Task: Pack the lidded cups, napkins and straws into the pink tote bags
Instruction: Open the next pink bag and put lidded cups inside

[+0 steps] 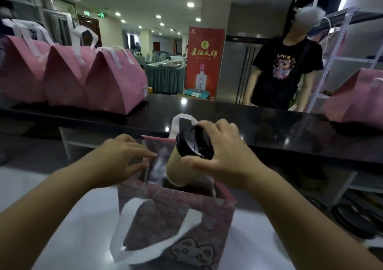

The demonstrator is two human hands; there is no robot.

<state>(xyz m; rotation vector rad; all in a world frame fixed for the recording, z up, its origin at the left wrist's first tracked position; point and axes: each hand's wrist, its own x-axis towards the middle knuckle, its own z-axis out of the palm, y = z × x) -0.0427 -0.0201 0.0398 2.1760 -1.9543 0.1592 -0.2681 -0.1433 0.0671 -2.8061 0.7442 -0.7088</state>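
Note:
An open pink tote bag [182, 218] with white handles and a cartoon print stands on the white table right in front of me. My right hand [219, 149] grips a beige cup with a black lid [180, 166] by its top and holds it tilted over the bag's mouth, its base just inside. My left hand [124, 155] holds the bag's left rim, with the fingers stretched toward the opening. What lies inside the bag is hidden.
Three closed pink tote bags [116, 83] stand in a row on the black counter [269, 120] at the back left, another [356, 97] at the far right. A person in a black T-shirt [286, 72] stands behind the counter. Black lids [356, 218] lie low on the right.

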